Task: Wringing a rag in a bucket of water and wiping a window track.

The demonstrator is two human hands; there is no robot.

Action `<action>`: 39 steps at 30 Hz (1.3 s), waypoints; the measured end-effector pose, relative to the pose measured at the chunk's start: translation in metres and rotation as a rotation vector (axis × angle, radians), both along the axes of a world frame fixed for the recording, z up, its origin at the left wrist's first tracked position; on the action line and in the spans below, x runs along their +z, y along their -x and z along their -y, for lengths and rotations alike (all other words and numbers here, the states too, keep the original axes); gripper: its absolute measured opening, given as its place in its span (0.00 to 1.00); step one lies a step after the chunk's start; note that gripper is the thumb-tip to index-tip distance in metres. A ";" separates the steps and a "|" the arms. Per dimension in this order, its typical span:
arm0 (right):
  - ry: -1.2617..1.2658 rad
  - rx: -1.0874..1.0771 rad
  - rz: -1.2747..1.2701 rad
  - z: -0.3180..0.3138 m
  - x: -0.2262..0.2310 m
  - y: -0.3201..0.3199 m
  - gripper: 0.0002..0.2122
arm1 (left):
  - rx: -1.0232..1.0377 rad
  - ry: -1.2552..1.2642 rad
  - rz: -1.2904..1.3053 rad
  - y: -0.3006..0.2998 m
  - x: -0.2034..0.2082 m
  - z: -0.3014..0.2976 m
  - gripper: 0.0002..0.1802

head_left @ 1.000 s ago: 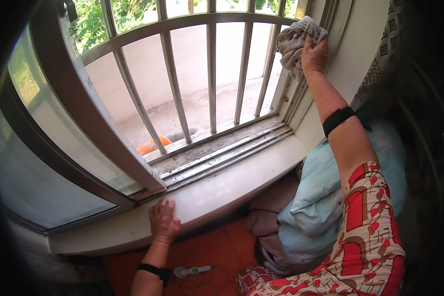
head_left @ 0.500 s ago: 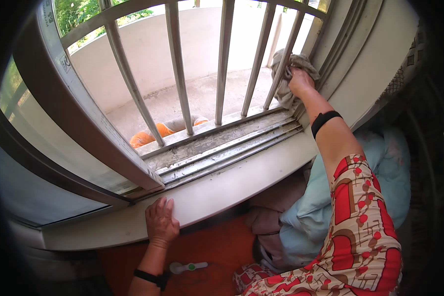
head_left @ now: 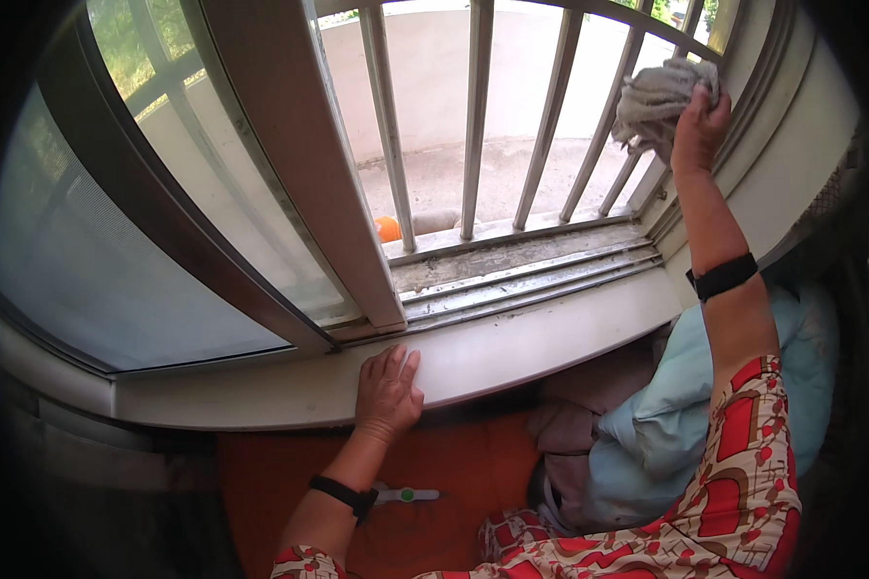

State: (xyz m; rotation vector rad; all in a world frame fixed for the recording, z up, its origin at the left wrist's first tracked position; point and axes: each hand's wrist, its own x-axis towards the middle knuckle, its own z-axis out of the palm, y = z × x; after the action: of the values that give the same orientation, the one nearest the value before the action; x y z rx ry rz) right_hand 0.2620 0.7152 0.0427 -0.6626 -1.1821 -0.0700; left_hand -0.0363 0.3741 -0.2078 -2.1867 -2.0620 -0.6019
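A crumpled grey cloth [head_left: 658, 101] is bunched in my right hand [head_left: 702, 130], which is closed around its edge. My right arm stretches up to the far right, and the cloth lies against the metal window bars [head_left: 553, 121] close to the right side of the frame. Part of one bar is hidden behind the cloth. My left hand [head_left: 388, 391] rests on the edge of the white window sill [head_left: 541, 340], palm down with its fingers stretched out. It holds nothing and lies just below the corner of the brown sliding window frame [head_left: 299, 164].
Dirty metal tracks [head_left: 541, 275] run along the sill. Outside, an orange and grey object [head_left: 388, 229] lies beyond the bars. Below the sill are a light blue quilt [head_left: 637, 434], an orange-red surface [head_left: 473, 454] and a white device with a green button [head_left: 407, 495].
My right hand has moved the cloth from low on the bars to higher up along them. My view has shifted left, while my left hand stays on the sill's edge.
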 end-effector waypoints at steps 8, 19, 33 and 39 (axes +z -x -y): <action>-0.286 -0.374 0.325 0.001 -0.004 0.109 0.23 | -0.020 -0.042 0.022 -0.005 0.009 -0.003 0.29; 0.731 -0.110 0.529 0.023 -0.141 0.111 0.22 | 0.025 0.027 -0.025 -0.012 0.039 0.006 0.28; 0.603 -0.043 0.385 0.015 -0.086 0.110 0.23 | -0.012 0.018 0.010 -0.014 0.031 -0.001 0.28; 0.520 -0.081 0.265 0.007 -0.086 0.130 0.24 | 0.006 0.003 0.005 -0.013 0.031 0.002 0.28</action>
State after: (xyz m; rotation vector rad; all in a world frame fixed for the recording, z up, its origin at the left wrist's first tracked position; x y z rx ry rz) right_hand 0.1316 0.7081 -0.0433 -1.1858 -1.4433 0.0884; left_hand -0.0232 0.3724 -0.1766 -2.1824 -2.0716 -0.6050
